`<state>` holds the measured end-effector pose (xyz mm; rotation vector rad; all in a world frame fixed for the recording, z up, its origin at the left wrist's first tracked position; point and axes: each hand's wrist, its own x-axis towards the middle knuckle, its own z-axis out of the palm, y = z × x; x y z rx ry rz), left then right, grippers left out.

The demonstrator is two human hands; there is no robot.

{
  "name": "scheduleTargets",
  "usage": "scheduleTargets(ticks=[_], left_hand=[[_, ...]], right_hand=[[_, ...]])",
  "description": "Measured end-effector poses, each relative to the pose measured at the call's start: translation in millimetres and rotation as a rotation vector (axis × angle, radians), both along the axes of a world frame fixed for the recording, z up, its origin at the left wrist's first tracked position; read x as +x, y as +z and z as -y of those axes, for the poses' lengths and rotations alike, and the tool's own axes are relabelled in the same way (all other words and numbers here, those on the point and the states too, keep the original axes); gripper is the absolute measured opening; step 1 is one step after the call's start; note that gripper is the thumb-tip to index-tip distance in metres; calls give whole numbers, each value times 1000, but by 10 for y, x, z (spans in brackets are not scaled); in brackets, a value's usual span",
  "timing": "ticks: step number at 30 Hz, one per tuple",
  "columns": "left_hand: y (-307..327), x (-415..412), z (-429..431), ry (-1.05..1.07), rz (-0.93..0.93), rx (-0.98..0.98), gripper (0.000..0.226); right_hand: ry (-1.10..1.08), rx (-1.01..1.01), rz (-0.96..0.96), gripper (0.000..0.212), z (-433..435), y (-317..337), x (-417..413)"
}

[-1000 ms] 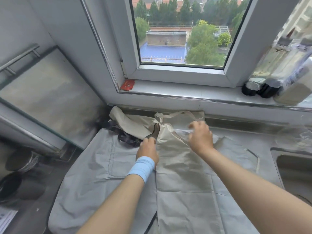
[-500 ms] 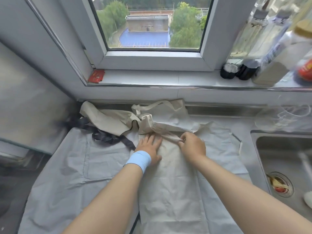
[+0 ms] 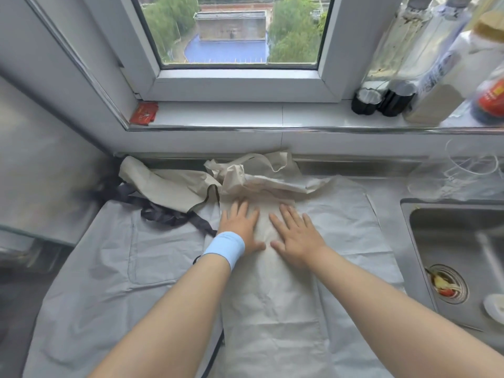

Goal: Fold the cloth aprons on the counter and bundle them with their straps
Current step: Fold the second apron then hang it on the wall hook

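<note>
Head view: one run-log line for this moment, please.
step: pressing | left hand: flat on beige apron | right hand: flat on beige apron | beneath: grey apron | bundling: not yet done

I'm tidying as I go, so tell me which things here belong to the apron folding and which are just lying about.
Job: beige apron, pressed flat by left hand and right hand; grey apron beneath it; dark straps.
Lying about: red packet and bottles on the windowsill; sink.

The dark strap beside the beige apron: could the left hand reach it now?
Probably yes: the dark strap lies uncovered just left of the left hand, which presses flat on the beige apron, holding nothing.
</note>
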<state>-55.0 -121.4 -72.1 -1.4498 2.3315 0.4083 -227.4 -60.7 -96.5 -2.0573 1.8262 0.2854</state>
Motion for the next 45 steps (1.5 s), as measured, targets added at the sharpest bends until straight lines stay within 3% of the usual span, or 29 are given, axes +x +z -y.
scheduleTargets(ticks=[5,7,9,11,14,17,22,25,30,33,36,40,45], left_hand=[[82,75,-461,-113,-197,-244,34],[17,145,-656,-99,-204,-250,40],[-68,265,-781,-56,-184,-147,69],[-115,377,-818,-92,-87,-46,97],[-98,419,-822,-80,34,7,107],[-11,312,-924,-62,78,-7,104],[138,-2,-1254,-181,-103,-46,65],[178,-241,-1517,-198,-173,-7,57],[148,-484,-1970,-252,-152,39,62],[116,-506,-2127,-219,-93,-20,59],[117,-513,-2148,-196,-73,-36,56],[122,-528,-2196,-175,-65,-13,60],[94,-543,-2238,-168,-65,0,63]], right_hand=[[-88,-31,-84,76,7,93,84],[-103,-117,-45,66,-138,85,156],[-120,-149,29,63,-400,45,232],[-116,-109,65,75,-682,-10,281],[-47,-43,31,87,-963,-82,292],[-49,-17,8,85,-1086,-36,246],[-262,-61,-18,67,-1389,169,22],[-437,3,-55,73,-1665,259,-222],[-540,193,29,99,-2103,295,-425],[-495,101,76,88,-2277,285,-383],[-685,-64,46,75,-2373,265,-431],[-942,20,44,92,-2498,254,-543],[-996,-90,136,79,-2557,321,-596]])
